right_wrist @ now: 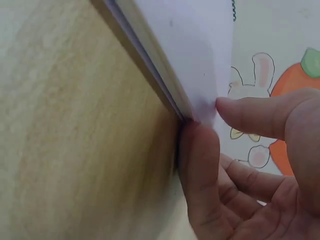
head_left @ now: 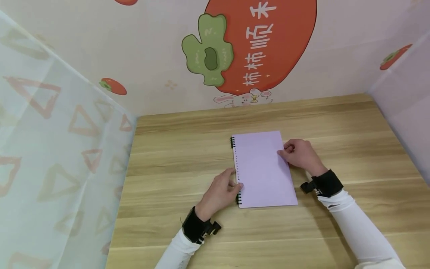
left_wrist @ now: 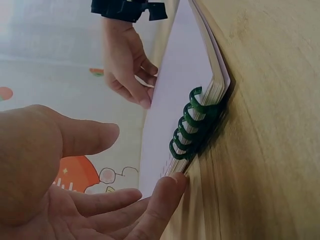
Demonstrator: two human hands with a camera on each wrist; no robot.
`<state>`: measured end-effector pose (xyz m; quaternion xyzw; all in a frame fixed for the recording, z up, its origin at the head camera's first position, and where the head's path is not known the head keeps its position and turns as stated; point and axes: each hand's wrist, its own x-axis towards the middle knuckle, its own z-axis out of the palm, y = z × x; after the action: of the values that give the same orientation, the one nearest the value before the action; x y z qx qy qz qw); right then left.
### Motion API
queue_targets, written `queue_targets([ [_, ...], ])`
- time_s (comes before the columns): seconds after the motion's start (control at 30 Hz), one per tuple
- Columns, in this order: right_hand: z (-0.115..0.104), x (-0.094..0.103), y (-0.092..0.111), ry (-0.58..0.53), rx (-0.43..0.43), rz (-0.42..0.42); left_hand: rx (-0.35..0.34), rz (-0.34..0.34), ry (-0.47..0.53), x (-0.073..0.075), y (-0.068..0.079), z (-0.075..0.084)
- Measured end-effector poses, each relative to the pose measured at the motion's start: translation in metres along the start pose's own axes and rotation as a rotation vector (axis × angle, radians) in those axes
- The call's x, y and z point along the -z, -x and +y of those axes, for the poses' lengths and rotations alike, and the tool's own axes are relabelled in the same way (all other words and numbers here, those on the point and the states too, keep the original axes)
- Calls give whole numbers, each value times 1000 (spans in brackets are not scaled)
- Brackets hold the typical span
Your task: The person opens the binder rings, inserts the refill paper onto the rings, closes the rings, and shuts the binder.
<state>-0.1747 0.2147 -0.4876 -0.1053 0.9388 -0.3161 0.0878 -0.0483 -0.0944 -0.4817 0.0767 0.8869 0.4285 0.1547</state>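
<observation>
A closed spiral notebook (head_left: 262,168) with a plain lilac cover lies flat on the table, its dark green coil binding (left_wrist: 186,131) along the left side. My left hand (head_left: 219,191) is at that bound edge, towards the lower end. In the left wrist view its fingertips (left_wrist: 172,185) touch the spine, while the thumb (left_wrist: 92,136) is held apart above the cover. On the opposite edge my right hand (head_left: 304,156) pinches the notebook, thumb on the cover and index finger (right_wrist: 202,160) against the page edges. The other right fingers are loosely bent.
The wood-grain table (head_left: 174,149) extends around the notebook on all sides. A white wall sheet (head_left: 161,56) printed with a large persimmon and a rabbit rises behind it. Pale sheets enclose the left and right sides. Each wrist wears a black strap (head_left: 327,183) with a small camera.
</observation>
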Motion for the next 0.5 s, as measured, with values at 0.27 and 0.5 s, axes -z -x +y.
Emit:
queue_targets([
  [0.27,-5,-10,5,64,-22,45,20,-16,35,-1,2,0],
  [0.5,-7,-7,8,64,3,23,3,-2,-54,13,-3,-3],
])
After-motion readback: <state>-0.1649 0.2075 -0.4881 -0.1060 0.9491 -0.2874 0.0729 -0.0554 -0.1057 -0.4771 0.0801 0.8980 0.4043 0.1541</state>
